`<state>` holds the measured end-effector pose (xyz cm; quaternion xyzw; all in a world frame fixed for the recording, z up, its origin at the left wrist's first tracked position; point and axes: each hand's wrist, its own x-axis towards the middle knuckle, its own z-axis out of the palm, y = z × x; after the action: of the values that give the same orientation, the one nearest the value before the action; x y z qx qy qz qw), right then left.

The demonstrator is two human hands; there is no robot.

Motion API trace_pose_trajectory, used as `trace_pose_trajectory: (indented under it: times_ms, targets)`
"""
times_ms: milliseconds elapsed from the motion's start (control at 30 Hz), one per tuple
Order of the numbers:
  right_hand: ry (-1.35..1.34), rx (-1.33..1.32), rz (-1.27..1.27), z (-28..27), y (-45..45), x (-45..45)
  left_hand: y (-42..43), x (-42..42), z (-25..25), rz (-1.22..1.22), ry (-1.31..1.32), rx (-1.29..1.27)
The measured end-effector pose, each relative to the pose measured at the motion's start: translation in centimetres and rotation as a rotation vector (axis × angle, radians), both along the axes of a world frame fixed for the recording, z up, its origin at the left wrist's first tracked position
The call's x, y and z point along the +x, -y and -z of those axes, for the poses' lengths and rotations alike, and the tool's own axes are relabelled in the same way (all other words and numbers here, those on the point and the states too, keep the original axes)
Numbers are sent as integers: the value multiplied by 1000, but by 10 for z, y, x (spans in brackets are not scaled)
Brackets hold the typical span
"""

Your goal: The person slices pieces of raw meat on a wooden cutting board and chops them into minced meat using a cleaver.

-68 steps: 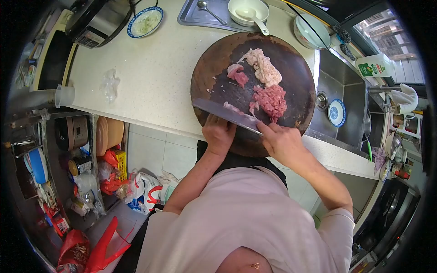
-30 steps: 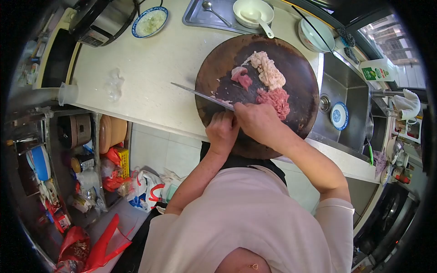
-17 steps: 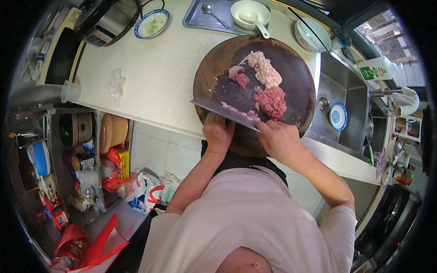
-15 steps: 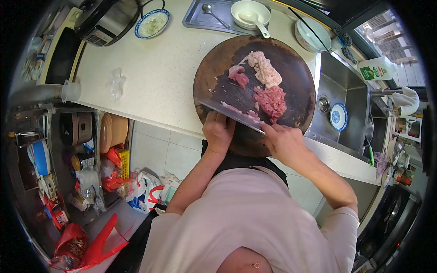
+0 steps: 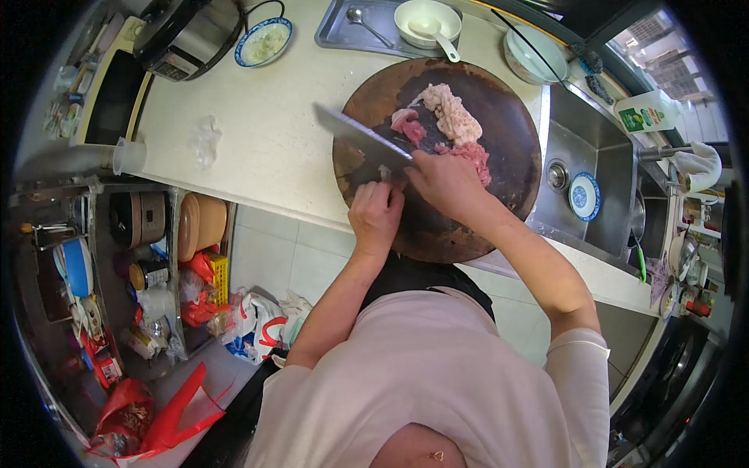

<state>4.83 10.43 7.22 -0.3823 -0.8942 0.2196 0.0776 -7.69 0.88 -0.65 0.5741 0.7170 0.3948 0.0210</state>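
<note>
My right hand (image 5: 449, 181) grips a cleaver (image 5: 359, 132), its blade pointing up and left over the left side of a round wooden chopping board (image 5: 511, 187). My left hand (image 5: 376, 209) rests closed at the board's near left edge. A small pale scrap (image 5: 384, 170) shows by its fingertips; whatever else they hold is hidden. Farther back on the board lie a pink chunk of meat (image 5: 409, 125) and a heap of pale chopped fat (image 5: 452, 113). Chopped red meat (image 5: 477, 158) lies partly behind my right hand.
Behind the board is a metal tray (image 5: 331, 31) with a spoon (image 5: 367, 23) and a white handled bowl (image 5: 433, 19). A patterned dish (image 5: 265, 43) stands by a cooker (image 5: 187, 39). To the right is a sink (image 5: 601, 132) with a small plate (image 5: 584, 196) in it.
My right hand has moved up and left with the cleaver, lifting the blade from beside my left fingers. My left hand has shifted slightly. The meat strip formerly along the blade no longer shows there.
</note>
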Motion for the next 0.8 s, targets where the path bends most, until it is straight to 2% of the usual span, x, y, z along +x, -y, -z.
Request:
trace_pose_trajectory:
  times_ms: [133,267,400,533,633,767,800]
  targets:
    - [-87,41,28,-9,20,26,-3,-1,-2,20,-3,23]
    - [-1,-8,49,-19,54,43,-3,-1,-2,3,-32,-50]
    - [93,-69,51,-20,68,48,-5,-2,-1,32,-24,30]
    - [156,-97,83,-17,50,13,-4,-3,1,54,-12,-17]
    - [106,-59,97,-4,37,1,-2,-5,4,71,-12,-8]
    - [-28,-88,273,-7,33,19,1,-6,0,74,18,15]
    - [56,-105,280,-14,39,20,1,-7,-1,77,65,35]
